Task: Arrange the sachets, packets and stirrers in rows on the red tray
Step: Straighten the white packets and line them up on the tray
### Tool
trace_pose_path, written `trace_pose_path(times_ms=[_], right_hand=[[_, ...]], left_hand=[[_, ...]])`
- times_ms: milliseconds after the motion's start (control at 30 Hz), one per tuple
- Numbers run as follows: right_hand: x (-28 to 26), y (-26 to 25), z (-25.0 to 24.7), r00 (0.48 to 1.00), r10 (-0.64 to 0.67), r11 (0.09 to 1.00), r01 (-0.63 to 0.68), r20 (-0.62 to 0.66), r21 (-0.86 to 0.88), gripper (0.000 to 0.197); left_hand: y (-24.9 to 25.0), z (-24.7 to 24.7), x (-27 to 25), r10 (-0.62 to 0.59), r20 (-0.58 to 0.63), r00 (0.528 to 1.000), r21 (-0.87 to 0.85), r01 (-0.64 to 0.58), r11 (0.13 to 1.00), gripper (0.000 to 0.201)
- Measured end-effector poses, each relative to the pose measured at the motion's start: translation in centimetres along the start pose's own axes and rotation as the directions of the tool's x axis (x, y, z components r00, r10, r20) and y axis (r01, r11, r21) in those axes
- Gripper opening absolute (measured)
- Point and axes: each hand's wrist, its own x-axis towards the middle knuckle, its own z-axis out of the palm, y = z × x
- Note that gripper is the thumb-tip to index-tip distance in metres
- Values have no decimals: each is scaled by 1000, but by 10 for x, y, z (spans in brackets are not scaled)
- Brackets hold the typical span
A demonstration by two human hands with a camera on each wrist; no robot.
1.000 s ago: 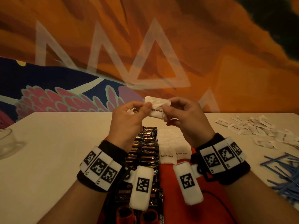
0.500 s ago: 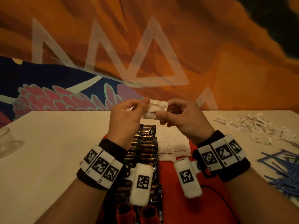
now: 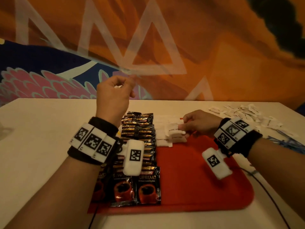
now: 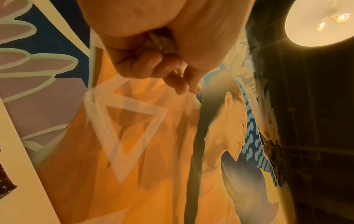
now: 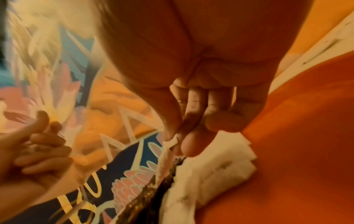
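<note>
Sachet (image 3: 173, 128) in our right hand (image 3: 200, 123), pinched between thumb and fingers, had come down from in front of us to the white row (image 3: 162, 138) at the tray's (image 3: 206, 187) far end, beside the coffee packets (image 3: 140, 129). Half a second before, both hands held it up together. Our left hand (image 3: 113, 95) had let go and stayed raised, fingers curled round some white paper. Loose sachets (image 3: 244, 113) and stirrers (image 3: 287, 142) lay on the table at right.
</note>
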Motion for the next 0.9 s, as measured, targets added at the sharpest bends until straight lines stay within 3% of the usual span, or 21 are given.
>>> trace_pose_path(times_ms=[233,333,467,533,633,733,833,900], right_hand=[[5,9,3,983,179,963,-165,48,-213,18],[5,11,8,981,191,906,-183,-17,-382,21],[7,12,14,979,191,852,-199,-66,-484,24],[5,8,14,981,161,778,-192,-105,-599,33],[2,2,15,977,-80,736,-77,-199,-673,38],[-4,-2,24,957,-276,711,138,-92,-690,29],[-7,-5,37,963,-248,619,239,103,-748,23],[-5,-4,42,965,-227,590,245,134,-770,23]], left_hand=[[8,-2,-2,-15,48,999,-39,17,999,26],[10,-5,0,-41,66,997,-83,46,995,25],[12,-7,0,-36,93,995,-111,47,993,25],[13,-7,0,-31,97,995,-118,42,992,25],[13,-8,2,-30,92,995,-112,40,993,25],[12,-9,2,-33,91,995,-112,43,993,25],[12,-8,1,-36,100,994,-113,48,992,24],[13,-7,1,-39,100,994,-110,50,993,24]])
